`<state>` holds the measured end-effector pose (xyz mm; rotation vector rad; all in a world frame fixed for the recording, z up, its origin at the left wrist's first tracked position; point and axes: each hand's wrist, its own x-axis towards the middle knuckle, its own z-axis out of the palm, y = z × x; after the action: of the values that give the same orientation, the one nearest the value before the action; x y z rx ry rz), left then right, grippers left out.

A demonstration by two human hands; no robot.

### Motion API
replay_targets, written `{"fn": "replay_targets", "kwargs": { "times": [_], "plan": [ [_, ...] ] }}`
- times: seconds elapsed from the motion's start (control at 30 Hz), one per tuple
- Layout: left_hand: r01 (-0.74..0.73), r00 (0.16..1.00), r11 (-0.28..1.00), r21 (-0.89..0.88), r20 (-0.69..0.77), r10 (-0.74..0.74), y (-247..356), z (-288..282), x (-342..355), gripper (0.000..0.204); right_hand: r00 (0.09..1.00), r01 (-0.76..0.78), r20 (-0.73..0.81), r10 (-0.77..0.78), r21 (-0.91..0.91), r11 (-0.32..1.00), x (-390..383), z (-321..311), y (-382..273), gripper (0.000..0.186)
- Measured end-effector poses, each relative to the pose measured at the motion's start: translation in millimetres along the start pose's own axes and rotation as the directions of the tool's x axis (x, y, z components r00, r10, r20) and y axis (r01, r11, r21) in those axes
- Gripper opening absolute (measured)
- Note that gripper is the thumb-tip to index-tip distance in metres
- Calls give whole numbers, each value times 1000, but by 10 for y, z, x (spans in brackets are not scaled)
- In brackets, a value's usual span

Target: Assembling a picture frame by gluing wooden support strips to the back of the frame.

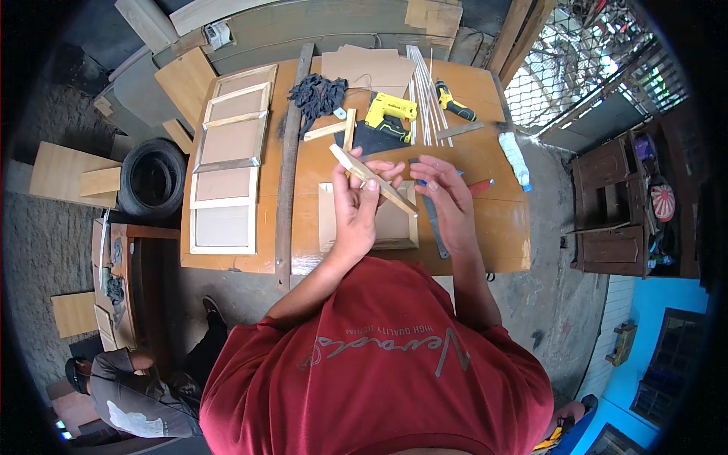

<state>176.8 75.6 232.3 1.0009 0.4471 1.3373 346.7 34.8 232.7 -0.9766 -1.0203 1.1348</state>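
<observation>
1 red shirt (379,379) is nr L hand (356,214) holding 1 wood pc (387,192).

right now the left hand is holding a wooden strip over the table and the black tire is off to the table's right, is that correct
Not quite: the head view shows the black tire to the left of the table, not its right. The left hand is indeed holding a wooden strip over the table.

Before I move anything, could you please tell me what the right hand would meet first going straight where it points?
The right hand would most likely meet the left hand, holding a pale, slim wooden stick, though depth is unclear.
</observation>
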Motion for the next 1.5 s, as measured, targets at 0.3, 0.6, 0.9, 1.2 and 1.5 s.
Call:
{"fn": "replay_targets", "kwargs": {
  "times": [0.3,0.6,0.9,1.2,1.5],
  "plan": [
    [7,999,1000,6,51,-8,-39,20,-32,46,989,148,61,-136,-287,946,-67,114,-129,45],
    [104,934,966,238,-357,-13,-51,-389,48,45,990,132,94,-105,-370,920,7,231,255,42],
    [313,939,320,894,-343,38,-182,-1717,-137,40,996,43,85,5,-550,834,324,355,1338,45],
    [472,881,-12,881,-472,8,-655,-2002,-447,44,956,142,262,133,-808,571,635,507,2090,53],
    [549,835,7,836,-548,54,-822,-2089,-523,38,919,276,357,165,-884,377,782,530,2360,57]
  ]
}}
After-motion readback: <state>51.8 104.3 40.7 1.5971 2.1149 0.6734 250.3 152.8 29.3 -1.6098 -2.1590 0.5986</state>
